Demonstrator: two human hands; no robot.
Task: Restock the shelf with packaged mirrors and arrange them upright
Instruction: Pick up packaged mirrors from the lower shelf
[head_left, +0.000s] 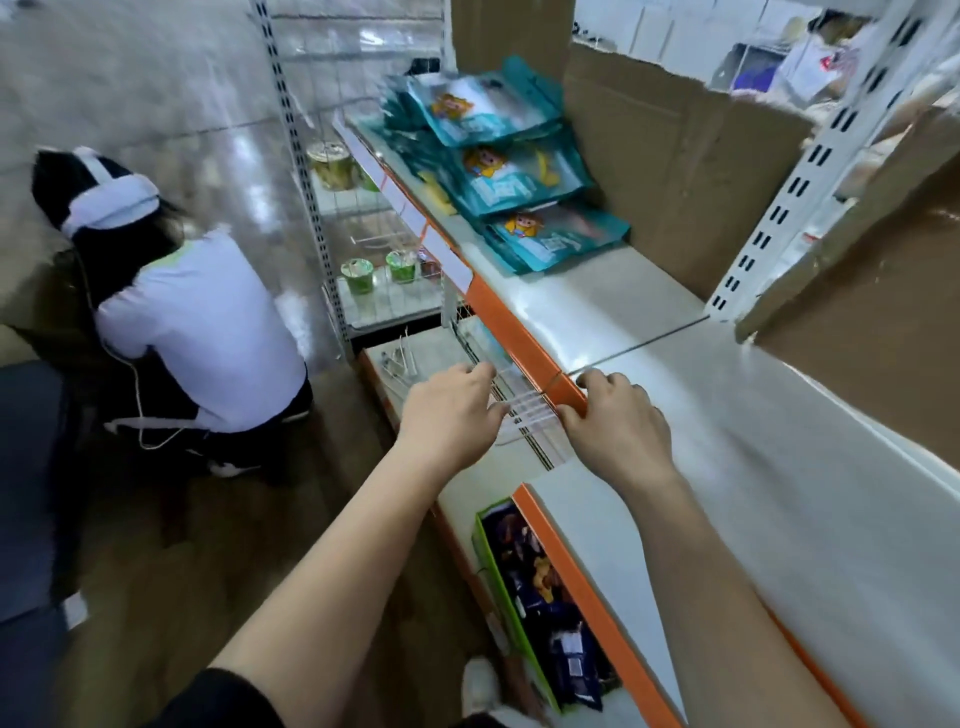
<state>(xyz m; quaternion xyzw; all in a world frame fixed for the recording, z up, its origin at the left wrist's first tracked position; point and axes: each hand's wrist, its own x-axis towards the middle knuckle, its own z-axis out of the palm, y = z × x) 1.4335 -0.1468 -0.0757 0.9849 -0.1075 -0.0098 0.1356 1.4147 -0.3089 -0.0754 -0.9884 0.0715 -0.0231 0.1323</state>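
Three teal packaged mirrors lie overlapping and tilted back on the white shelf, toward its far end by the cardboard. Nearer to me, both hands are at the shelf's orange front edge. A clear plastic fence strip spans between them. My left hand grips its left end with curled fingers. My right hand pinches the right end, fingers hooked over the orange edge. Neither hand holds a mirror.
Brown cardboard backs the shelf, next to a white slotted upright. A person in a white shirt crouches on the floor at left. Green cups stand on a lower wire rack. A green box of dark packets sits below.
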